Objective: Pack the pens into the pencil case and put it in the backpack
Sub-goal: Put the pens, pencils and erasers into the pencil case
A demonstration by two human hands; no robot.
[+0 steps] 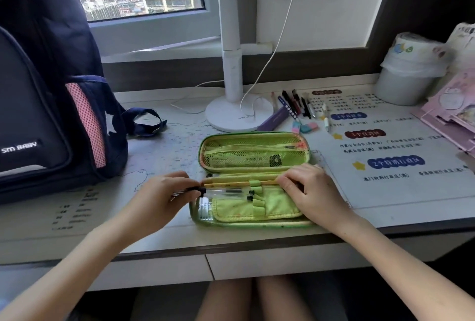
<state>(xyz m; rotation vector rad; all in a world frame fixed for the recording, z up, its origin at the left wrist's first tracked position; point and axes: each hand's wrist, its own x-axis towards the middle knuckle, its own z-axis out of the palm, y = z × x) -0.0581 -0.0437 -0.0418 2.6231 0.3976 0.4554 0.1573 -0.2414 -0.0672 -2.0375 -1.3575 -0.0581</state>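
Note:
A green pencil case (257,156) lies open on the desk in front of me. My left hand (164,192) pinches the black end of a clear pen (226,192) that lies through the case's elastic loops. A yellow pencil (231,182) sits in the loop just above it. My right hand (305,187) presses on the case's inner flap at the right end of the pencil. Several loose pens (295,104) and erasers (305,127) lie behind the case. A dark blue backpack (46,89) stands at the left.
A white desk lamp (237,112) and its cable stand behind the case. A purple box (273,120) lies by the lamp base. A white bin (408,81) and pink books (452,107) fill the right. The desk's front edge (231,246) is near me.

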